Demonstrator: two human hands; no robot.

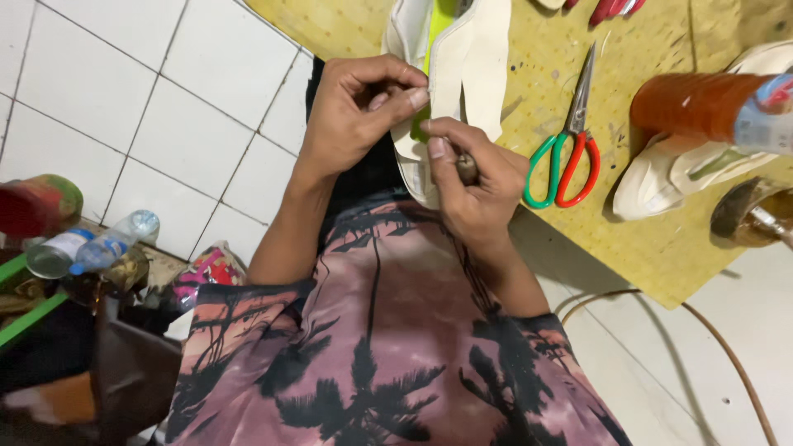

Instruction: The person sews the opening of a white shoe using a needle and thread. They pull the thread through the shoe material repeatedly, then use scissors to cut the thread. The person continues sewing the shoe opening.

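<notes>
Head view: we look down on our own two hands, which meet in the upper centre of the frame over a white shoe upper (462, 58) with a lime-green insert. Our left hand (355, 111) sits left of centre, fingers curled narrow, thumb and forefinger pinching the near edge of the shoe upper. Our right hand (471, 177) lies just below and to the right, touching the same edge; its fingers are closed around a small dark tool (467, 168), and we cannot tell what kind of tool it is. The shoe upper extends from the hands toward the top edge of the frame and rests partly on the yellow pegboard worktop (644, 231).

On the worktop, right of the hands, lie scissors (566, 157) with one green and one red handle loop, blades pointing toward the top of the frame. Further right we see another white shoe (686, 169), and above it an orange-brown bottle (702, 103) lying on its side. A hammer head (743, 215) appears at the right edge. At the lower left, clear plastic bottles (91, 248) lie beside white floor tiles (165, 107).
</notes>
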